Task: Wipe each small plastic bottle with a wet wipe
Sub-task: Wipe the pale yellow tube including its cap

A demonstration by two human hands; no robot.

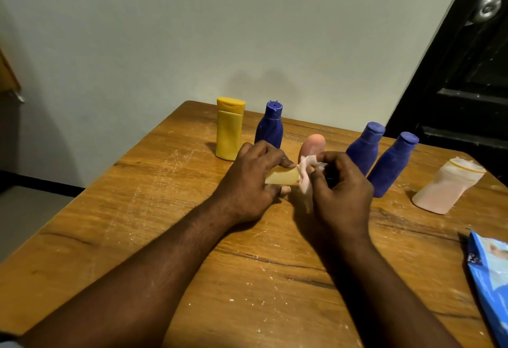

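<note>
Standing: three blue bottles point(268, 128), one yellow bottle point(229, 130).

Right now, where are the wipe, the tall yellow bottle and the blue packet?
wipe point(304, 180): head view, its crumpled middle.
tall yellow bottle point(229, 136): head view, its body.
blue packet point(492, 279): head view, its front.

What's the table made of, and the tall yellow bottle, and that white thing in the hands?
The table looks like wood or veneer: brown grain lines, scratched, dull. The tall yellow bottle looks like matte plastic, with a moulded flip cap. The white thing, pinched by the right hand, looks like soft wipe cloth: it crumples.
</note>
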